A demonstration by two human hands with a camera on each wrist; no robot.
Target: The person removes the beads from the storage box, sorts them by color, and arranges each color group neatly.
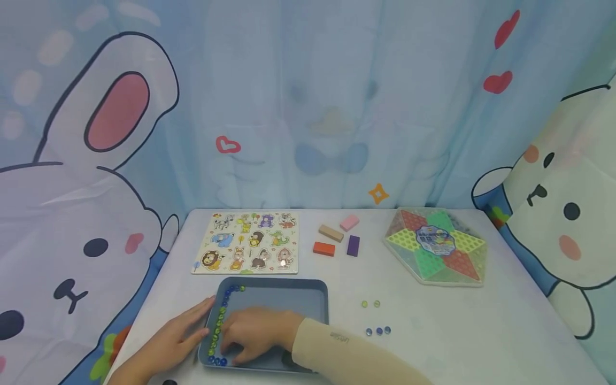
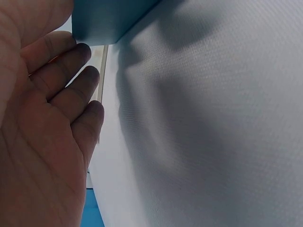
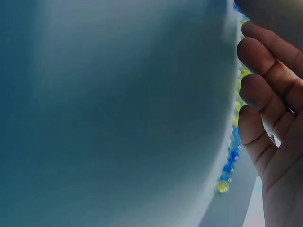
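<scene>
A blue-grey tray (image 1: 289,368) lies at the front of the table. Along its left side runs a line of glass marbles (image 1: 217,330), yellow-green in the middle with blue ones at both ends. My right hand (image 1: 257,331) reaches over the tray, fingers loosely bent, fingertips close beside the blue marbles (image 1: 217,361) in the near left corner. A gap shows between its thumb and fingers, with no marble seen there. In the right wrist view its fingers (image 3: 253,90) overlap the marble line. My left hand (image 1: 175,339) rests by the tray's left edge, fingers extended, palm empty.
Right of the tray lie two yellow-green marbles (image 1: 370,303) and three blue marbles (image 1: 379,331). Behind it are an animal puzzle board (image 1: 247,243), several coloured blocks (image 1: 324,248) and a clear lidded box (image 1: 435,248) with red, green and yellow sections. A printed curtain (image 1: 332,107) hangs behind.
</scene>
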